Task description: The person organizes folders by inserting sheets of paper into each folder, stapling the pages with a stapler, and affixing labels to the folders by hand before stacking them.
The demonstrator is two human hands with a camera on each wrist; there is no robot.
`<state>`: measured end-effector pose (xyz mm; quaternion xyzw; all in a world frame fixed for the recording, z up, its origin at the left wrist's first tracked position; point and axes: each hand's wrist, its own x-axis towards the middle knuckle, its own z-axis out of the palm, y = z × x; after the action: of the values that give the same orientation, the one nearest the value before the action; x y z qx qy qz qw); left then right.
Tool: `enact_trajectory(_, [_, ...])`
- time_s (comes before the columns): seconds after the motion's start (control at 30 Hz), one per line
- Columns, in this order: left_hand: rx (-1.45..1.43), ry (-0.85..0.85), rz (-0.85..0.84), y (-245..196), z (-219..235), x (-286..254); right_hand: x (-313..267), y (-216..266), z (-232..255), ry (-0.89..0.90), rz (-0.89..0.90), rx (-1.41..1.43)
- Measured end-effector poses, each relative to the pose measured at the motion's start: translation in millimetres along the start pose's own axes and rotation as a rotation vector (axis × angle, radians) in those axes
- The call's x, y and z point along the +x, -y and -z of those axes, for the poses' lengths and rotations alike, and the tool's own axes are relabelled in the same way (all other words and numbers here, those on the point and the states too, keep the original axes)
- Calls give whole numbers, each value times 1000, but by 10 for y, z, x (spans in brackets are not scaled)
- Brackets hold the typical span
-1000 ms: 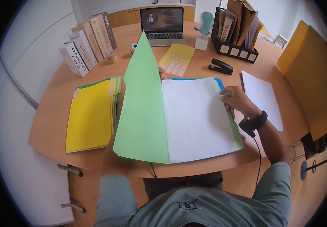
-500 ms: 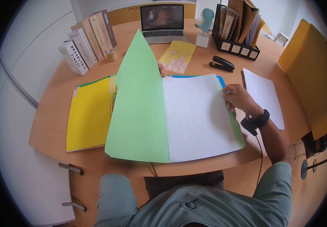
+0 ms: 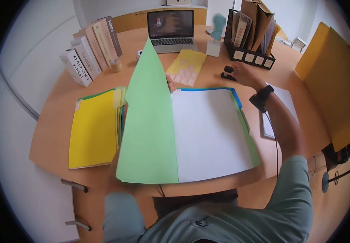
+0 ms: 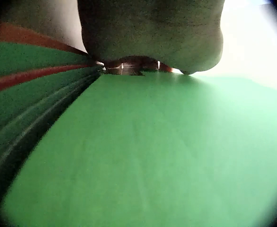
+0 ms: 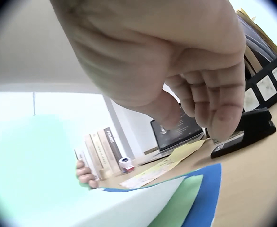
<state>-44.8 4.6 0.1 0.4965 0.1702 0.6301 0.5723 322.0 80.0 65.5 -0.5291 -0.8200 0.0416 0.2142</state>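
A green folder (image 3: 148,129) lies open on the table, its cover raised; white paper (image 3: 211,133) fills its right side. Beneath it a blue folder (image 3: 236,98) shows along the top and right edges. The left hand (image 3: 170,83) holds the raised cover, fingertips curled round its upper edge; the left wrist view has the palm (image 4: 152,33) against the green sheet (image 4: 148,151). The right hand (image 3: 246,75) is at the black stapler (image 3: 226,76). In the right wrist view its fingers bend loosely in front of the stapler (image 5: 252,131), thumb apart from them.
Yellow and green folders (image 3: 92,129) are stacked at left, near upright books (image 3: 89,54) and a small cup (image 3: 116,66). A laptop (image 3: 170,30), patterned yellow sheet (image 3: 187,67) and small sculpture (image 3: 218,30) stand or lie behind. A black file organiser (image 3: 253,58) and white papers (image 3: 282,107) are at right.
The right hand has left the right edge of the folder and paper and moved up and away to the stapler. The left hand still holds the green cover, which has tilted slightly.
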Motion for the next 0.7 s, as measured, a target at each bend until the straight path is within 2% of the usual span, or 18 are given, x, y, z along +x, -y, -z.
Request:
enact_trajectory(0.03, [-2,4,3,14,0,17,121,-76,-77,-45,65,-39])
enact_trajectory(0.17, [-4,7,2,1,6,50,318,-258,-289,-23,124,-164])
enact_trajectory(0.2, [-6,6,0,2,28,9,341,-185,-212,133,60,-115])
enact_trajectory(0.33, [-4,14,-5,11,40,43,406,-459,-425,20,146,-128])
enact_trajectory(0.4, [-4,16,-9,20,53,34,337,-286,-386,-93,177,-87])
enact_trajectory(0.5, [-10,12,-12,13,69,26,185,329,-122,32,207,113])
enact_trajectory(0.6, [-14,13,-14,1,70,58,150,670,-149,89,461,72])
enact_trajectory(0.7, [-23,24,-12,5,67,66,172,854,-240,174,448,94])
